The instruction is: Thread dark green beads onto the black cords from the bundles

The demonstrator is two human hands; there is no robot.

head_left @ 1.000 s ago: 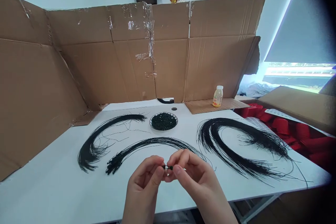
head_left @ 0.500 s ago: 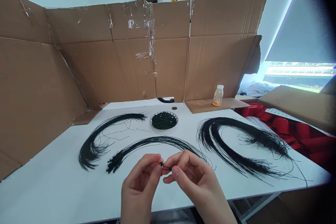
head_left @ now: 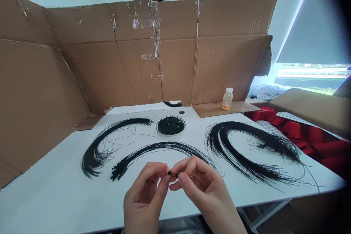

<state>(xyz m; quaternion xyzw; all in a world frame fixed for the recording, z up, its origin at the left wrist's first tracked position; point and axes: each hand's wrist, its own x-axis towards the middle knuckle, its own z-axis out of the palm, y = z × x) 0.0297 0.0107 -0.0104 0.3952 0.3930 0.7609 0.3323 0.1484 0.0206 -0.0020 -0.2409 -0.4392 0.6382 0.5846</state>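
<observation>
My left hand [head_left: 146, 193] pinches one end of a tiny black piece [head_left: 169, 173] between thumb and forefinger. Close beside it, my right hand [head_left: 204, 190] grips a second small dark end [head_left: 177, 175] with its fingertips. A short stretch of black cord [head_left: 173, 174] links the two; fingertips partly hide both ends. Just beyond the hands lies a curved bundle of black cords [head_left: 167, 145], with thick dark pieces [head_left: 120, 168] clustered at its left end. Further back, a round dish [head_left: 170, 134] holds many small black-green pieces [head_left: 170, 125].
Loose black strands curve at the left [head_left: 95, 150] and a larger bundle at the right [head_left: 246, 164] of the white table [head_left: 55, 197]. Cardboard walls [head_left: 126, 69] enclose the back and left. A capped bottle [head_left: 227, 99] stands back right, near a box of red items [head_left: 315, 135].
The two small black ends between my fingers have come slightly closer together. My left hand has shifted a little to the left; the right hand is nearly still.
</observation>
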